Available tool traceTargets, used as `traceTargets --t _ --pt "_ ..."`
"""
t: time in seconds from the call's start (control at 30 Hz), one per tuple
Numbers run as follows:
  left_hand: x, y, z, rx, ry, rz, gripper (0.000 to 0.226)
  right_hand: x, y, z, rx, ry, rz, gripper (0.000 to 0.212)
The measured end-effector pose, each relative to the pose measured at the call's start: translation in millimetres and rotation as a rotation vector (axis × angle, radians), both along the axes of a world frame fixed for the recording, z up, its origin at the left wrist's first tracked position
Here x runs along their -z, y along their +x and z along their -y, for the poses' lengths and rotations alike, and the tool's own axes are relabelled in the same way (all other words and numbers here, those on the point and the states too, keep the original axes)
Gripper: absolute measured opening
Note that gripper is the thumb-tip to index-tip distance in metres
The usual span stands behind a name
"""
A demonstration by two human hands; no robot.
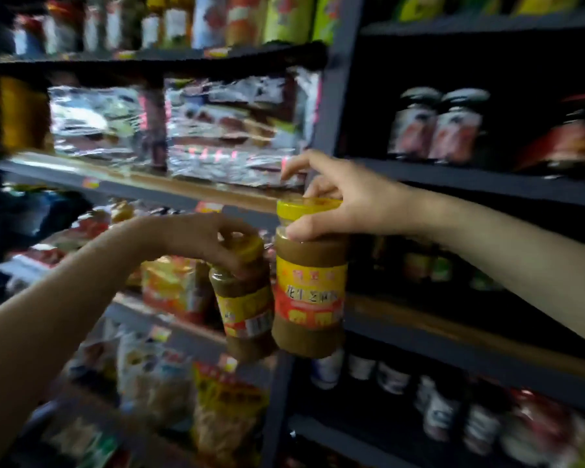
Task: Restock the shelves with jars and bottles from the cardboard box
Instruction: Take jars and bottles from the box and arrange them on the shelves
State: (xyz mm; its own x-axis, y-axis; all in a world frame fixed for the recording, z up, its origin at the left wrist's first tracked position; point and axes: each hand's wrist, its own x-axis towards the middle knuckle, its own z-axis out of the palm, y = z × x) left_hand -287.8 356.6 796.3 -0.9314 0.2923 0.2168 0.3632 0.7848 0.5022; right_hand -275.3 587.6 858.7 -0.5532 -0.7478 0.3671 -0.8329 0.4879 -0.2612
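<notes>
Two yellow-lidded jars of brown paste hang side by side in front of the dark shelving. My right hand point(338, 201) grips the lid of the upright right jar point(309, 292), which has a yellow and red label. My left hand point(210, 241) holds the left jar point(247, 305) by its lid, tilted with its bottom leaning right. The two jars touch or nearly touch. Both are held before the grey upright post point(277, 400) between two shelf bays. The cardboard box is out of view.
The right bay has dark-lidded jars point(439, 126) on an upper shelf and several small bottles point(436, 410) on a lower one, with a shelf board point(453, 336) between. The left bay holds foil packets point(196, 130) and yellow snack bags point(176, 288).
</notes>
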Motion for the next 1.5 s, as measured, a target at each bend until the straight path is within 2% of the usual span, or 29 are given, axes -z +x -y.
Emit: traceTargets --t 0.07,0.13,0.23,0.37,0.43,0.5,0.57,0.73,0.87,0.93,1.03,1.17,1.37,1.5 --pt "-23.0 3.2 -31.5 0.081 0.046 -0.058 0.072 -16.5 5.8 -39.8 0.048 -0.131 0.006 0.063" --pt "-46.6 9.4 -58.0 0.133 0.072 -0.067 0.067 -32.1 15.6 -71.1 0.086 -0.258 -0.004 0.056" --pt "-72.9 15.1 -91.8 0.206 0.058 -0.085 0.056 -49.7 32.7 -106.3 0.158 -0.340 -0.077 0.051" --pt "-84.6 11.5 -116.8 0.175 -0.036 -0.131 0.064 -45.9 44.7 -138.5 0.389 -0.299 -0.193 0.059" --pt "-82.2 3.0 -125.0 0.153 -0.060 -0.171 0.059 -33.1 44.6 -150.1 0.542 -0.252 -0.266 0.057" --pt "-74.4 -8.1 -133.1 0.103 -0.075 -0.273 0.050 -17.7 39.7 -159.7 0.663 -0.201 -0.357 0.048" --pt "-63.7 -17.6 -140.2 0.016 -0.072 -0.425 0.052 -2.2 32.2 -165.7 0.757 -0.159 -0.440 0.048" --pt "-33.1 -40.6 -154.9 -0.158 0.113 -0.658 0.068 31.7 4.5 -171.0 0.798 -0.264 -0.633 0.056" --pt "-13.1 -45.9 -175.1 -0.147 0.291 -0.653 0.078 53.8 -23.2 -167.8 0.741 -0.264 -0.881 0.056" --pt "-8.0 -51.0 -183.6 -0.146 0.434 -0.602 0.079 60.7 -36.6 -165.3 0.720 -0.282 -0.926 0.057" --pt "-6.9 -64.6 -193.7 -0.148 0.609 -0.525 0.076 69.4 -55.4 -160.8 0.703 -0.337 -0.927 0.055" --pt "-10.0 -82.4 -207.5 -0.138 0.676 -0.486 0.074 76.1 -78.7 -154.6 0.731 -0.383 -0.820 0.054" --pt "-9.0 -113.9 -220.8 -0.163 0.674 -0.423 0.074 74.8 -104.3 -157.7 0.845 -0.495 -0.505 0.047" --pt "-4.3 -129.0 -228.6 -0.187 0.604 -0.379 0.075 68.6 -120.6 -166.1 0.860 -0.475 -0.410 0.042"
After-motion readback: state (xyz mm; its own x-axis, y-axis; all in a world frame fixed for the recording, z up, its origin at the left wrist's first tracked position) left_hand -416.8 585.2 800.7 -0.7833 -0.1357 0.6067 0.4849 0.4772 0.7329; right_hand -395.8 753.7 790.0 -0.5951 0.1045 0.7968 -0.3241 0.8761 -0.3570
